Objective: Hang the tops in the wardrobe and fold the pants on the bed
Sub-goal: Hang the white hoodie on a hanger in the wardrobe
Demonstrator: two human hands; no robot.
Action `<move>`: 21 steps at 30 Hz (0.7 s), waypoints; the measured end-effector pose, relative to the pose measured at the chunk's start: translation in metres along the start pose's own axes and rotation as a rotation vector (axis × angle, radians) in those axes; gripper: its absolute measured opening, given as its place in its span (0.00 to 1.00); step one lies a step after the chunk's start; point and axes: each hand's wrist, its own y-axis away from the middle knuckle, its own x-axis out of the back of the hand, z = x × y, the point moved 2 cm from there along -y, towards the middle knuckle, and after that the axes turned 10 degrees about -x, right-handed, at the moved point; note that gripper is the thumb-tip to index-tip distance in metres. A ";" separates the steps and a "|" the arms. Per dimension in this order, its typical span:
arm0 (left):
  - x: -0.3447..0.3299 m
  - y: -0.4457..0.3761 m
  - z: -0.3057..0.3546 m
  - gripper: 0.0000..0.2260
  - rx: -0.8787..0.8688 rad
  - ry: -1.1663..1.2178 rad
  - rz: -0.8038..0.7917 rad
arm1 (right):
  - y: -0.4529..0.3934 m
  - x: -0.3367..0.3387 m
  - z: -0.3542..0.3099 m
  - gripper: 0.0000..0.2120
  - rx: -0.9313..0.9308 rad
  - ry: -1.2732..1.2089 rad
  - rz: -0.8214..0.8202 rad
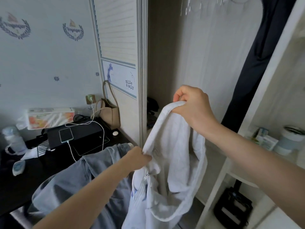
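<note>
A white hooded top (170, 162) with a zip hangs in front of the open wardrobe (206, 66). My right hand (191, 104) grips the upper edge of its hood, held high. My left hand (138, 157) pinches the hood's lower front edge near the zip. Grey-blue jeans (79, 179) lie draped below my left forearm. Several clear hangers (194, 5) show at the wardrobe's top, blurred. A dark garment (257, 60) hangs inside at the right.
A black desk (13, 184) on the left carries a phone (66, 135) on a white cable, a tissue pack (49, 118), a bottle (14, 139) and a beige bag (109, 113). White shelves (270, 142) with jars stand right. The wardrobe's sliding door (120, 47) is pushed left.
</note>
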 end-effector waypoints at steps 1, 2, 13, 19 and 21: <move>0.005 0.001 0.004 0.15 -0.004 0.162 -0.018 | -0.006 0.002 0.006 0.12 -0.003 0.047 0.041; 0.011 0.004 0.007 0.14 -0.012 0.290 -0.027 | -0.012 0.004 0.016 0.11 -0.020 0.117 0.065; 0.056 0.025 0.081 0.22 -0.159 0.635 -0.115 | 0.074 -0.068 0.090 0.40 -0.253 0.165 -1.166; 0.070 0.010 0.086 0.16 -0.268 0.268 -0.036 | 0.070 -0.073 0.093 0.36 -0.489 -0.345 -1.093; 0.069 0.004 0.085 0.09 -0.324 0.103 -0.018 | 0.066 -0.078 0.093 0.17 -0.395 -0.110 -0.845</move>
